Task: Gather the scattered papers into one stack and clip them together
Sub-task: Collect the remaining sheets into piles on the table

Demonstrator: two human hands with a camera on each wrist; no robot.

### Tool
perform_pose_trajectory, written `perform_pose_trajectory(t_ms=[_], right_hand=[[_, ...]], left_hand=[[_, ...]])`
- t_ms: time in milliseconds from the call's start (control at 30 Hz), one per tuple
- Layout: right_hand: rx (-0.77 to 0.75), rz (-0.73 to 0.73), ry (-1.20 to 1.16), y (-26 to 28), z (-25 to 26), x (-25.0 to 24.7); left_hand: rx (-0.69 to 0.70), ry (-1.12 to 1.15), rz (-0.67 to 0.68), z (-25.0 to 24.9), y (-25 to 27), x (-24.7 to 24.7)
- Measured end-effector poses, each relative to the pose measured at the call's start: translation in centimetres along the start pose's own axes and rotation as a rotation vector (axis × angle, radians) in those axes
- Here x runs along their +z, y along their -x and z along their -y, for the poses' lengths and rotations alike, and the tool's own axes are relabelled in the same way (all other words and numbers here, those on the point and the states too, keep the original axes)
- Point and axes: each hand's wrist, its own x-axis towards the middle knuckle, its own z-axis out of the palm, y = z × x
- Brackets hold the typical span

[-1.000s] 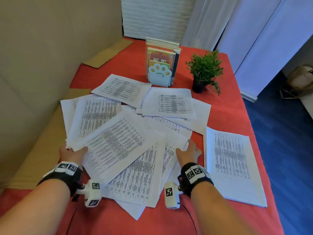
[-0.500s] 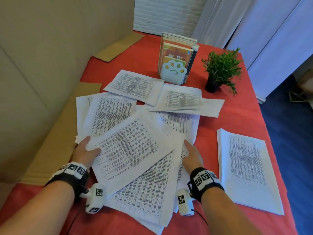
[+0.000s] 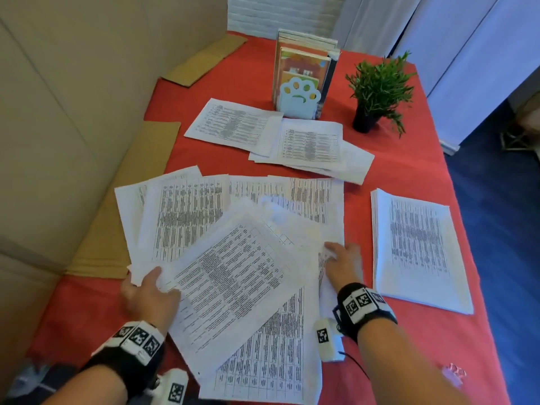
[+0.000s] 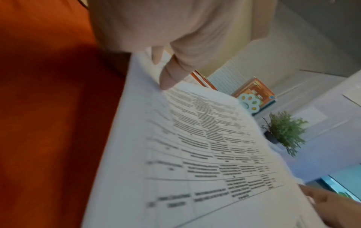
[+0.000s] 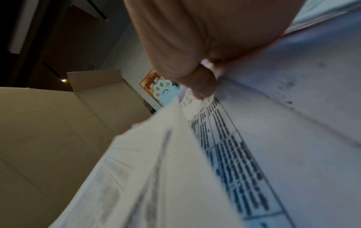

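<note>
A loose fan of printed papers (image 3: 233,273) lies on the red tablecloth (image 3: 409,159) in front of me. My left hand (image 3: 152,285) grips its left edge, the thumb (image 4: 168,77) on top of the sheets (image 4: 195,146). My right hand (image 3: 339,258) holds the right edge with its thumb (image 5: 203,86) on the top sheets (image 5: 224,138); its other fingers are hidden. Two more sheets (image 3: 233,124) and a small overlapping bunch (image 3: 309,144) lie farther back. A squared stack (image 3: 415,249) rests to the right.
A paw-shaped book holder (image 3: 301,97) with books and a small potted plant (image 3: 377,92) stand at the back. Cardboard panels (image 3: 58,141) wall off the left side. A small pale object (image 3: 454,372), too blurred to name, lies near the front right. The table's right edge drops to blue floor.
The near pile has slid toward me and bunched tighter, leaving a strip of red cloth between it and the far sheets. Both hands moved inward along its edges.
</note>
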Motion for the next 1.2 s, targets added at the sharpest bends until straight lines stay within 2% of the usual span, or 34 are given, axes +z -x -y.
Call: perform_pose_trajectory(t_ms=[67,100,133,167,233,300,367,433,533,633,833,967,1067,1200], right_hand=[[-0.004,-0.213,0.165,0.9,0.4,-0.4],[-0.018,-0.265,0.191,1.2,0.5,-0.6],[-0.03,-0.254,0.169,1.3,0.4,-0.6],[-0.03,-0.182,0.102,1.5,0.5,-0.7],[0.048,0.052,-0.041,2.2,0.7,-0.6],[0.151,0.234,-0.032,3.5,0.7,-0.3],[0.183,0.314,0.018,4.7,0.6,0.5],[0.176,0.326,0.011,5.5,0.3,1.2],[0.148,0.232,-0.042,5.8,0.0,1.5],[0.163,0.125,-0.117,5.5,-0.6,0.7],[0.215,-0.018,-0.136,4.7,-2.0,-1.1],[0.212,-0.059,-0.179,4.4,-1.4,-1.6],[0.182,-0.049,-0.16,4.2,-0.9,-0.6],[0.243,-0.015,0.01,4.2,-0.4,1.0]], left_hand=[[0.042,-0.226,-0.094,-0.8,0.9,-0.2],[0.083,-0.318,-0.126,-1.3,1.1,-0.3],[0.134,-0.386,-0.138,-2.0,1.1,-0.2],[0.197,-0.448,-0.118,-2.6,0.8,-0.1],[0.317,-0.565,0.003,-3.5,-0.1,0.5],[0.377,-0.63,0.131,-4.4,-0.6,1.0],[0.395,-0.681,0.185,-5.2,-0.9,1.2],[0.395,-0.723,0.224,-5.6,-0.9,1.3],[0.408,-0.662,0.305,-5.4,-1.2,1.4],[0.406,-0.477,0.341,-4.9,-1.3,1.2],[0.344,-0.241,0.155,-3.8,-2.6,-0.9],[0.175,-0.096,0.0,-3.2,-3.7,-1.9],[0.084,-0.124,-0.048,-2.1,-5.2,-1.7],[0.094,-0.246,-0.026,-2.2,-4.4,-1.7]])
